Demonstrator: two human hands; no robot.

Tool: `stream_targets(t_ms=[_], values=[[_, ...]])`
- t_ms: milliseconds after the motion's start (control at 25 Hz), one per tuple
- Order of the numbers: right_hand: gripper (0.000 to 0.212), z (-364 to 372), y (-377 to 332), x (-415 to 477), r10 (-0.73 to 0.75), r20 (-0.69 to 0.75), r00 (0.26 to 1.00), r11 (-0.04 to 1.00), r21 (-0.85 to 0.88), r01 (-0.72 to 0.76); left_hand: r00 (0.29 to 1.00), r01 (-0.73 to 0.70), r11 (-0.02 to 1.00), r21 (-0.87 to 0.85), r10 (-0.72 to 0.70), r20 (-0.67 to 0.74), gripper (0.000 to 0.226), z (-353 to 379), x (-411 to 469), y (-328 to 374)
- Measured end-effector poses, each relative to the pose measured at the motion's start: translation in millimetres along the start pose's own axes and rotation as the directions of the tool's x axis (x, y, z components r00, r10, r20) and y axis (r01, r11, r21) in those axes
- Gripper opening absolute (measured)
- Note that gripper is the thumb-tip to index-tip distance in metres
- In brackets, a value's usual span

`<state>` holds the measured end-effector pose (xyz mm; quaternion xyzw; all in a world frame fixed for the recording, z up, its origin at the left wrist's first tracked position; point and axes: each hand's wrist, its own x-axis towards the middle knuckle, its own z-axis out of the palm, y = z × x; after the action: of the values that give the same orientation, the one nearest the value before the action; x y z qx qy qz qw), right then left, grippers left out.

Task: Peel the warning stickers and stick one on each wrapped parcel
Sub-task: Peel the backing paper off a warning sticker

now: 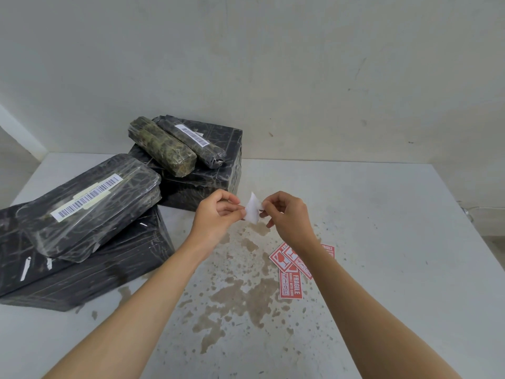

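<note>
The left hand (217, 214) and right hand (287, 214) pinch one white sticker (252, 210); red "FRAGILE HANDLE WITH CARE" stickers (291, 284) right; five black film-wrapped parcels (90, 212) left, two barcoded.

Surface (382, 242): pale grey, matt and scuffed, with its far edge against a wall (300, 77).

Brown stains (240, 294) spread over the middle and near part and break into small specks outward.

Left side, near: one large parcel (90, 277) in black wrap, lying flat.

Behind it, close to the wall: a second parcel (210, 184), box-shaped and also in black wrap. Whether the two touch cannot be confirmed.

Right of the stains: a small fanned pile of red stickers (291, 285), face up and overlapping one another. The nearest reads FRAGILE, HANDLE WITH CARE. The pile lies well apart from both parcels.
</note>
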<state>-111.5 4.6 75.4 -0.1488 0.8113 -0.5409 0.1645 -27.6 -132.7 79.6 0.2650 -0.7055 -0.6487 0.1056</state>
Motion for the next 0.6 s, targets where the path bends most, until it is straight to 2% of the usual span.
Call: stream_targets(t_ms=[120, 200, 280, 360, 480, 600], values=[[0.012, -1.9, 20.3, 4.0, 0.151, -0.104, 0.983, 0.988, 0.007, -0.152, 0.998, 0.054, 0.997, 0.057, -0.053, -0.014, 0.019, -4.1, -0.1, -15.8], [0.014, -6.7, 35.3, 6.3, 0.275, -0.166, 0.947, 0.961, 0.010, -0.277, 0.995, 0.089, 0.993, 0.073, -0.086, -0.042, 0.018, -9.1, 1.1, -24.7], [0.015, -11.2, 50.2, 8.0, 0.361, -0.146, 0.921, 0.927, -0.053, -0.372, 0.993, 0.105, 0.991, 0.089, -0.100, -0.057, 0.015, -13.3, 4.4, -29.5], [0.016, -10.1, 62.8, 8.4, 0.424, -0.063, 0.904, 0.894, -0.134, -0.428, 0.993, 0.108, 0.988, 0.115, -0.102, -0.050, 0.012, -13.6, 7.2, -31.2], [0.016, -1.0, 72.4, 5.6, 0.471, 0.030, 0.882, 0.859, -0.245, -0.450, 0.993, 0.119, 0.984, 0.133, -0.118, -0.016, 0.018, -7.2, 8.6, -33.5], [0.018, 5.4, 73.2, 3.6, 0.412, 0.047, 0.910, 0.846, -0.392, -0.362, 0.991, 0.136, 0.984, 0.115, -0.137, -0.002, 0.020, -1.2, 9.4, -35.7]])
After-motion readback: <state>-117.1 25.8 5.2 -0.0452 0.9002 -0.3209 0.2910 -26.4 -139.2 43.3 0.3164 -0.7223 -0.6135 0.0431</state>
